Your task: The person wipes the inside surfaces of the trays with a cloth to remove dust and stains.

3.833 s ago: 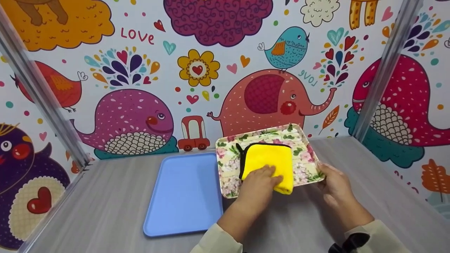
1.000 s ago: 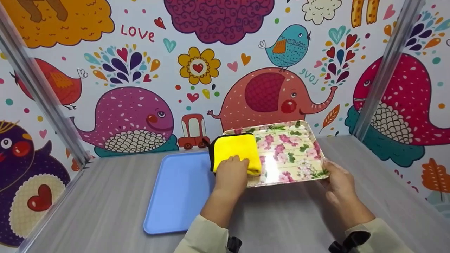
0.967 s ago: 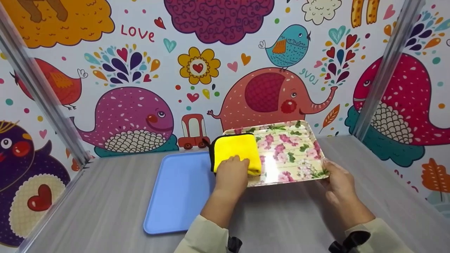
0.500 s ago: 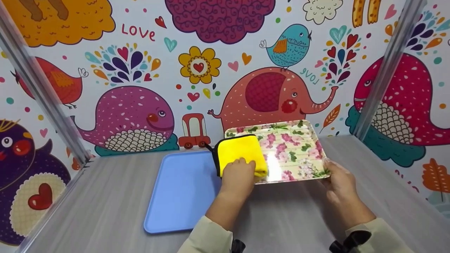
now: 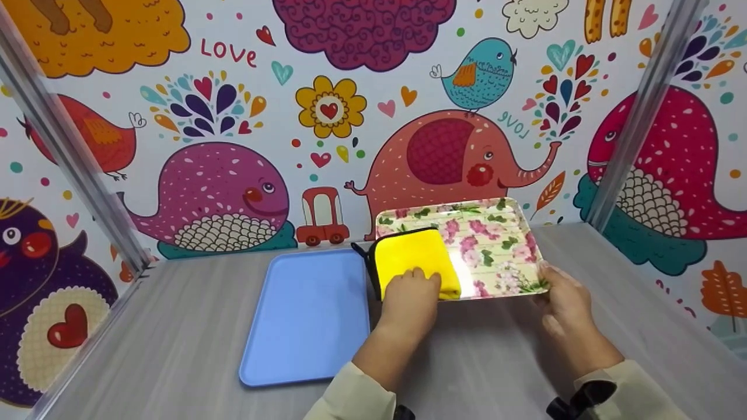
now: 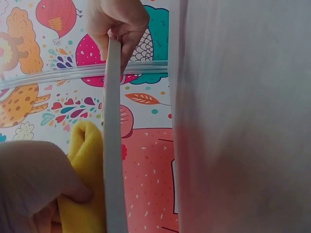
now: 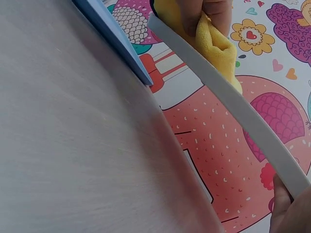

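My right hand (image 5: 569, 297) grips the lower right corner of a flower-patterned tray (image 5: 496, 248), thumb on its upper face. The tray is raised above the table, tilted toward me. On its left part lies a folded yellow cloth (image 5: 414, 254) with black edging, held by my left hand (image 5: 411, 303) against the printed face. Seen edge-on in the left wrist view, the tray's pale rim (image 6: 112, 141) stands beside the cloth (image 6: 87, 150), into which my left thumb presses. The right wrist view shows the tray's plain edge (image 7: 233, 104) and the left fingers (image 7: 216, 17) over the bunched cloth.
A plain blue tray (image 5: 309, 321) lies flat on the grey wood-grain table (image 5: 187, 326), left of the flowered tray. Cartoon-printed walls (image 5: 332, 46) enclose the back and both sides, with metal posts (image 5: 636, 116) at the corners.
My left hand slid the cloth left to the tray's left end, then partway back right and slightly down. The right hand keeps its grip; the tray has shifted slightly right and up.
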A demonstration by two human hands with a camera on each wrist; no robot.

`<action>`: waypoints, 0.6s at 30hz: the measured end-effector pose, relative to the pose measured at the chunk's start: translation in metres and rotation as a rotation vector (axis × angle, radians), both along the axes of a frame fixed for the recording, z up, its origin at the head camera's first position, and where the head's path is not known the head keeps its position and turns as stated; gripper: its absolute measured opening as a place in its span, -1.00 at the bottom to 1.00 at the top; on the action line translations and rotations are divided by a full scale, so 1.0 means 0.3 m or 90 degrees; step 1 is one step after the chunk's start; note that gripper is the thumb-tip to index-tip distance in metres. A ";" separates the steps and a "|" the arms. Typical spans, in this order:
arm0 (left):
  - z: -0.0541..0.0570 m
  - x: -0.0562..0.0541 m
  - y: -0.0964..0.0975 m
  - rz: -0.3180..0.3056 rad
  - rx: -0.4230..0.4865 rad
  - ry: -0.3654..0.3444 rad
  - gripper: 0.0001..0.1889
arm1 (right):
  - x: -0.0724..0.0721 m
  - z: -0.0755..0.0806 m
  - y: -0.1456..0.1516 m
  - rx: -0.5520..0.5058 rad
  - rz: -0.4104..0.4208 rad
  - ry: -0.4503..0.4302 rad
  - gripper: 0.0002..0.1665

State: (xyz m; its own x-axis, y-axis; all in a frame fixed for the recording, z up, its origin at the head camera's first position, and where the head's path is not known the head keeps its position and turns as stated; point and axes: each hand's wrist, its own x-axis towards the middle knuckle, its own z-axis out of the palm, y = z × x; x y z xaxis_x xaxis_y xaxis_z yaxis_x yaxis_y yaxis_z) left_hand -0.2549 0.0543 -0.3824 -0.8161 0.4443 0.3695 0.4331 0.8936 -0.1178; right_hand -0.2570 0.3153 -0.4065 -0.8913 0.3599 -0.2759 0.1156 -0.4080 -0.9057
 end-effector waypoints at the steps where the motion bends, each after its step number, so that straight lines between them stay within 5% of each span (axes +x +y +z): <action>1: -0.003 0.002 0.003 -0.003 -0.001 0.002 -0.65 | 0.001 0.001 0.000 0.000 0.002 -0.002 -0.56; 11: -0.020 0.026 0.034 -0.030 -0.017 0.065 -0.70 | 0.002 0.006 0.004 -0.011 0.006 -0.003 -0.60; 18: -0.016 0.045 0.050 -0.058 -0.027 0.053 -0.68 | -0.001 -0.001 0.010 -0.006 0.002 -0.001 -0.54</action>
